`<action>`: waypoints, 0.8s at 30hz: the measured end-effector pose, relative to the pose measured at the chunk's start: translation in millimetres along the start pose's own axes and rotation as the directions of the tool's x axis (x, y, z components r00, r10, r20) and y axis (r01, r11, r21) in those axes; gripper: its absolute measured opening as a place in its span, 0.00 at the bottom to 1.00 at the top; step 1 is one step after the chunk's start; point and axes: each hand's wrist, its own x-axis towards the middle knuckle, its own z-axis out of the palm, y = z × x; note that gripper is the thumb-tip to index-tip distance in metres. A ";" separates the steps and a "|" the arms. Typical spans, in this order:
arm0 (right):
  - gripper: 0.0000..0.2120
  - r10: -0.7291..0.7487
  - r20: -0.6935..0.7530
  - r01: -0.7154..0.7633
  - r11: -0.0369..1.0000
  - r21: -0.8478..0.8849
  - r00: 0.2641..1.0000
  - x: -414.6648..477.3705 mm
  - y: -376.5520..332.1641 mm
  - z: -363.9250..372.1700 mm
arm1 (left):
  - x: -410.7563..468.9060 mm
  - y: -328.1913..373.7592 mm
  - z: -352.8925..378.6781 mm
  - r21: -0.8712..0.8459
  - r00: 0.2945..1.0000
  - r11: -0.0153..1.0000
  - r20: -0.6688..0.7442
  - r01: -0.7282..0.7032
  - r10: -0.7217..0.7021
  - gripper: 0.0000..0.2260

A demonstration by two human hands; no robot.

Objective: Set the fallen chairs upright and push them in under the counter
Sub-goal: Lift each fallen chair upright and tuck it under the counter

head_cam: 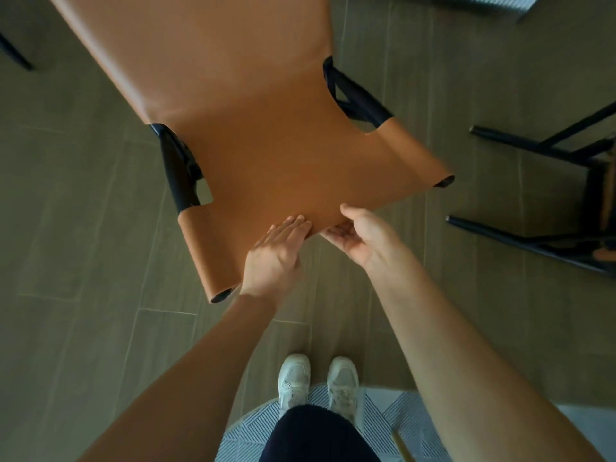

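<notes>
Chair [266, 145], tan leather slung on a black frame [180, 175], stood directly ahead of the person on the tiled floor [83, 228], its near edge at waist reach and the leather running away from the camera. Its legs were hidden beneath the leather, so how it was footed on the floor could not be confirmed.

Left grip [276, 255]: flat and open, palm down, fingers straight and together, resting on top of the leather at the middle of the near edge. It had hold of nothing.

Right grip [363, 238]: turned palm up just beside the left, fingers curled under the same edge and thumb [348, 210] laid over the top, pinching the leather between them.

A second chair [520, 242] lay on its side to the right, well apart from the first, its black legs pointing left along the floor.

The person's white shoes [295, 378] stood at the edge of a patterned rug [400, 418].
</notes>
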 end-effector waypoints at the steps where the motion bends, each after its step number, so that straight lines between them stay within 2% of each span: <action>1: 0.03 -0.016 0.030 0.016 1.000 -0.002 0.999 -5.1 -11.7 12.7 | 8.5 -1.6 -11.8 0.004 0.998 1.000 -0.052 -0.027 0.027 0.22; 4: 0.02 -0.060 0.107 0.063 0.998 -0.028 0.992 -19.0 -42.8 49.8 | 38.0 -10.5 -44.0 0.045 0.991 0.997 -0.115 -0.063 0.068 0.24; 7: 0.04 -0.099 0.111 0.106 0.993 -0.059 0.989 -30.2 -65.0 88.1 | 65.2 -24.1 -75.4 0.171 0.989 0.980 -0.092 -0.103 0.120 0.22; 10: 0.10 -0.149 0.080 0.155 0.984 -0.086 0.986 -39.3 -83.9 123.7 | 91.6 -31.2 -108.6 0.257 0.992 0.962 -0.048 -0.097 0.114 0.20; 12: 0.12 -0.170 0.058 0.176 0.976 -0.127 0.984 -44.2 -94.6 143.1 | 107.2 -32.7 -128.8 0.260 0.989 0.955 -0.002 -0.144 0.150 0.19; 15: 0.09 -0.174 0.038 0.178 0.968 -0.176 0.984 -49.0 -105.7 164.9 | 126.6 -34.6 -154.1 0.262 0.981 0.946 0.071 -0.193 0.181 0.21; 19: 0.11 -0.182 0.018 0.182 0.964 -0.194 0.983 -49.4 -124.2 192.4 | 153.4 -36.9 -179.6 0.259 0.984 0.951 0.087 -0.171 0.153 0.21; 24: 0.09 -0.132 -0.046 0.119 0.967 -0.224 0.990 -47.0 -129.9 203.7 | 160.9 -39.3 -189.8 0.265 0.980 0.948 0.139 -0.178 0.145 0.23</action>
